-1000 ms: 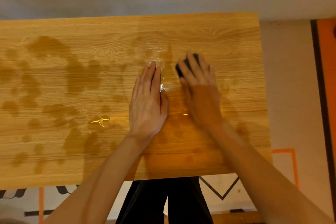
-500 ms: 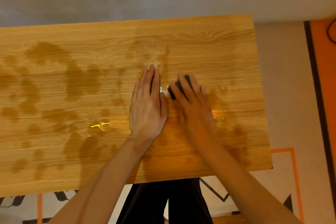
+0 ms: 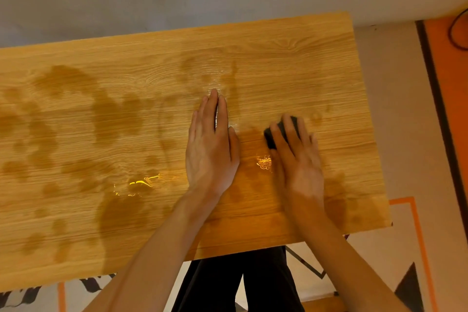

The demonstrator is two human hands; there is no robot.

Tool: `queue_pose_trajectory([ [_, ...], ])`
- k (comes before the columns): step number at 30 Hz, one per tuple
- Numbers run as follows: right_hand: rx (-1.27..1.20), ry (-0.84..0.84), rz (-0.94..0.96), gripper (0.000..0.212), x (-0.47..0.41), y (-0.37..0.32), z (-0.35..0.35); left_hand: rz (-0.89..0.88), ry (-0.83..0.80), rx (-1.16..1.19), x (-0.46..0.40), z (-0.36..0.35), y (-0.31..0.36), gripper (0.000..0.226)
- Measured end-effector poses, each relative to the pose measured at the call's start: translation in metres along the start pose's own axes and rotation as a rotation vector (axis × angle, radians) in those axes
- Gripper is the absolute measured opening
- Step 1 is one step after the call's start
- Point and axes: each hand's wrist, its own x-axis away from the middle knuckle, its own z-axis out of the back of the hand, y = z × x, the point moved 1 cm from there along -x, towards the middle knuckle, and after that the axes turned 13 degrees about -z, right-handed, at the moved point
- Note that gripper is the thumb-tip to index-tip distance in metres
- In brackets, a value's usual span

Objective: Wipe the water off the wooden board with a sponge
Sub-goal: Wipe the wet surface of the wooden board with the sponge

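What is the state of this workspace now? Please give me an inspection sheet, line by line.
Surface: wooden board, many dark wet patches on its left part, shiny water near the middle.
Job's things: dark sponge on the board, under the right hand.
Clutter: nothing seen.
Hands: left hand flat on the board, open; right hand pressing the sponge.
Cables: dark cable on the orange floor, top right.
Surroundings: patterned floor mat, grey wall behind.
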Motion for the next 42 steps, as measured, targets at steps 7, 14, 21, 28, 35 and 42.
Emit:
queue_pose_trajectory([
  [7,0.003,-0.002,-0.059,0.044,-0.091,0.006,0.008,-0.018,0.009,0.001,-0.001,0.000,-0.001,0.054],
  [14,0.005,0.000,-0.082,0.046,-0.010,0.028,0.015,-0.025,-0.007,-0.002,0.001,0.000,0.000,0.055],
  [21,0.010,0.018,0.001,0.044,-0.090,0.046,0.019,-0.022,0.017,-0.037,0.000,0.000,0.001,0.053],
  [28,-0.037,-0.003,-0.048,0.044,-0.029,0.074,0.037,-0.035,0.020,-0.070,0.002,-0.002,0.001,0.053],
  [35,-0.042,0.000,-0.056,0.044,-0.097,0.087,0.040,-0.054,0.021,-0.088,0.001,-0.002,0.000,0.053],
  [42,-0.060,0.044,-0.226,0.045,-0.044,0.112,0.052,-0.067,0.027,-0.109,0.002,-0.002,-0.001,0.053],
])
